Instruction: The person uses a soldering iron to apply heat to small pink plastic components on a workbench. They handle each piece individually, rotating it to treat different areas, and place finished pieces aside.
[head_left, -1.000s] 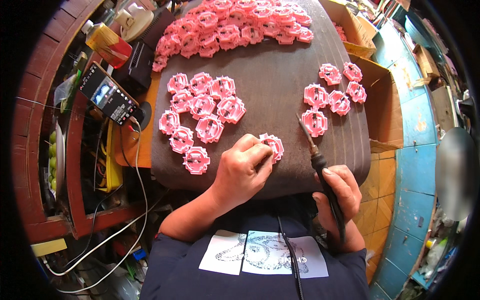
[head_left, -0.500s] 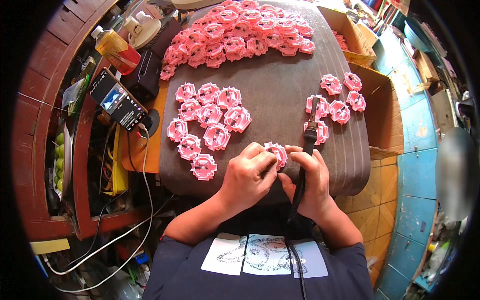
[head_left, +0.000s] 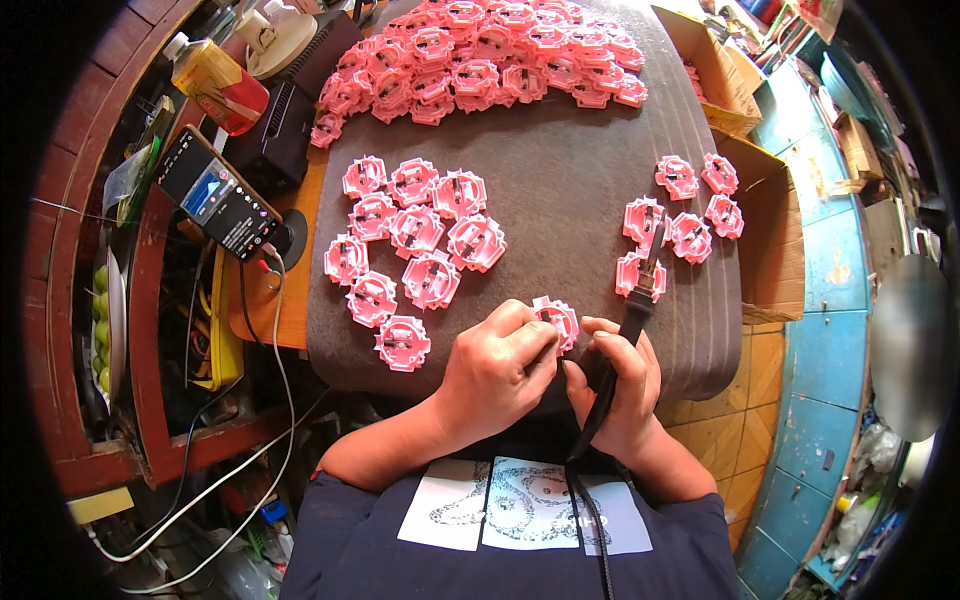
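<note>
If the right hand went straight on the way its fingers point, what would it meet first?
The right hand would likely meet the pink part by the left hand; depth is unclear.

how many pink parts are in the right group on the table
6: top-left part, top-right part, middle-left part, centre part, middle-right part, bottom part. The iron overlaps two; none seems fully hidden.

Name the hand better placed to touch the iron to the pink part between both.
Probably the right hand: it holds the iron, though its tip points away; the left hand seems occupied at the part.
</note>
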